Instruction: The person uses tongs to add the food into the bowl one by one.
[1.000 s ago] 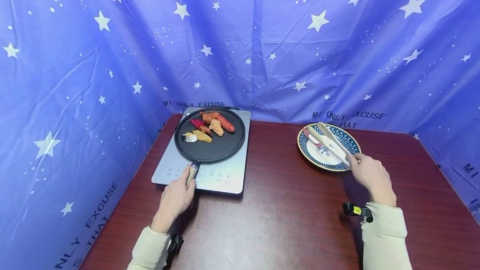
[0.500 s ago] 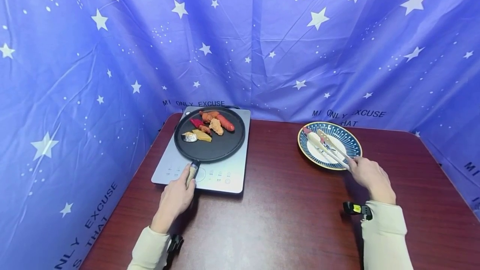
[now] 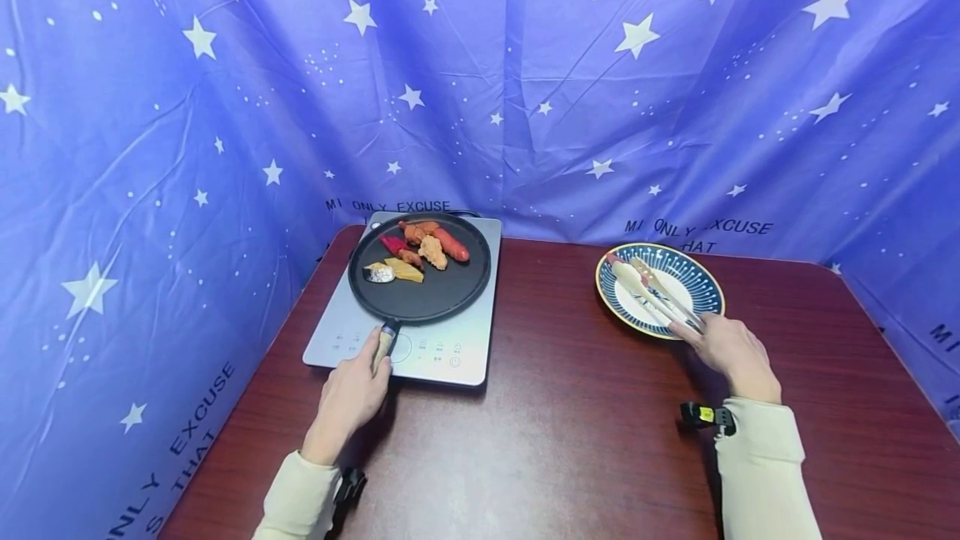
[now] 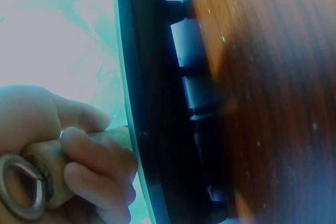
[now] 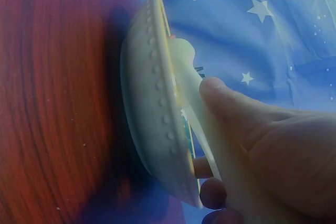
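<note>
My left hand grips the wooden handle of a flat black pan; in the left wrist view the fingers curl round it, close to its ring. A sausage, a crumbly golden fried piece, yellow strips, a silvery piece and a red piece lie in the pan. My right hand holds pale tongs, tips low over a blue-and-white plate. A reddish piece shows at the tong tips, mostly hidden by them.
Under the pan is a silver induction cooker at the left of the dark red wooden table. The plate stands on the right near the back edge. A blue star-patterned curtain hangs behind and at both sides.
The tong tips have come lower onto the plate, around the reddish piece. My right hand has shifted slightly left. My left hand and the pan stay put.
</note>
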Tool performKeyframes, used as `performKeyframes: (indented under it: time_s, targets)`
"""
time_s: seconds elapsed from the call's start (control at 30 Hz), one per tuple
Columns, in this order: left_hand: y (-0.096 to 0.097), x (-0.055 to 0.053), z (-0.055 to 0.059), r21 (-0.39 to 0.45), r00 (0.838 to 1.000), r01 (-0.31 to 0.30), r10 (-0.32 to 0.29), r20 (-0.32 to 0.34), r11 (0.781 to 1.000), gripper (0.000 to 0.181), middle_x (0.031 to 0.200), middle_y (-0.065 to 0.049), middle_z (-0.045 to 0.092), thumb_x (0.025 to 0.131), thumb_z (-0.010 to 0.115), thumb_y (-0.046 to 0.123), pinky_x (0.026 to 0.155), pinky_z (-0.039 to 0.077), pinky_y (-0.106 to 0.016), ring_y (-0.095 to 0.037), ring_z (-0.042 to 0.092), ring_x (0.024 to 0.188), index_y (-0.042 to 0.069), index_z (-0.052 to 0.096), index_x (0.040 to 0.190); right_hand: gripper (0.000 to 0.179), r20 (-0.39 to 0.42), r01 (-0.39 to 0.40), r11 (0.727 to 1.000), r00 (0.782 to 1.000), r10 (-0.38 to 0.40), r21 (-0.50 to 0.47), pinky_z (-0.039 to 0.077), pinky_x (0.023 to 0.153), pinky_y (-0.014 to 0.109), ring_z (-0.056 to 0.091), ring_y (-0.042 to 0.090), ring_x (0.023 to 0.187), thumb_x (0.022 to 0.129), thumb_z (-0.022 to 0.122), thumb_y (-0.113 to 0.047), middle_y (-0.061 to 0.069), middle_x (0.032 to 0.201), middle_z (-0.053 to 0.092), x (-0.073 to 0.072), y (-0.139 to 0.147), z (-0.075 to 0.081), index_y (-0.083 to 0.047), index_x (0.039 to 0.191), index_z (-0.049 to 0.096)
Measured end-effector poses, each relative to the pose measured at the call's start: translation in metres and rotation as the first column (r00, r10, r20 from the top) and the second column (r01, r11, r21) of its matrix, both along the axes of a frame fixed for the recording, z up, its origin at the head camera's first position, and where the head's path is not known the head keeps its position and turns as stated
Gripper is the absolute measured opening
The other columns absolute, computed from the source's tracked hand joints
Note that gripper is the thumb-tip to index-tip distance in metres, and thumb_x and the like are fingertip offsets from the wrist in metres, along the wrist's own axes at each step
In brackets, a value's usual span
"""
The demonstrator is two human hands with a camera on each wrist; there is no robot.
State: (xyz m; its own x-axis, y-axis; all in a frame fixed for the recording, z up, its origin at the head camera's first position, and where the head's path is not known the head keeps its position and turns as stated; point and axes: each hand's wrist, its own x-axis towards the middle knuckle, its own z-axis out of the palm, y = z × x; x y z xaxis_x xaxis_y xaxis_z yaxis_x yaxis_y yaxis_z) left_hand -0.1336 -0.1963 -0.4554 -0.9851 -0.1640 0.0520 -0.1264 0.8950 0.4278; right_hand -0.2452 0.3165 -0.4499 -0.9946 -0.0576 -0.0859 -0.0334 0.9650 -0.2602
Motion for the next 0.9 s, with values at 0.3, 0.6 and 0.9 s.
performKeyframes:
  time_s: [0.3,0.6,0.9]
  targets:
    - [0.001,0.0,0.001,0.0,1.0,0.002,-0.002,-0.009,1.0,0.054,0.103,-0.029,0.063,0.094,0.048,0.027,0.063,0.046,-0.053,-0.045,0.062,0.077,0.012,0.039,0.144,0.062,-0.025,0.01,1.0,1.0,-0.009,0.01,0.041,0.06,0.054,0.056,0.051,0.082,0.091,0.048,-0.058,0.036,0.093,0.056,0.0,-0.002,0.001,0.003,0.095,0.058]
    - [0.0,0.001,0.002,0.002,1.0,0.009,-0.009,-0.018,1.0,0.054,0.101,-0.029,0.063,0.093,0.049,0.027,0.062,0.046,-0.052,-0.044,0.062,0.075,0.012,0.04,0.144,0.053,-0.029,-0.046,0.999,0.998,0.047,0.02,0.042,0.054,0.05,0.057,0.043,0.072,0.093,0.046,-0.054,0.024,0.077,0.056,0.005,-0.002,0.011,-0.003,0.084,0.059]
    - [0.0,0.001,0.001,0.003,1.0,0.013,-0.013,-0.022,1.0,0.053,0.1,-0.029,0.064,0.093,0.049,0.027,0.061,0.046,-0.052,-0.043,0.062,0.075,0.012,0.04,0.144,0.048,-0.054,-0.096,0.995,0.994,0.097,0.009,0.04,0.054,0.052,0.056,0.041,0.068,0.096,0.046,-0.049,0.014,0.067,0.053,0.007,-0.002,0.013,-0.006,0.077,0.058]
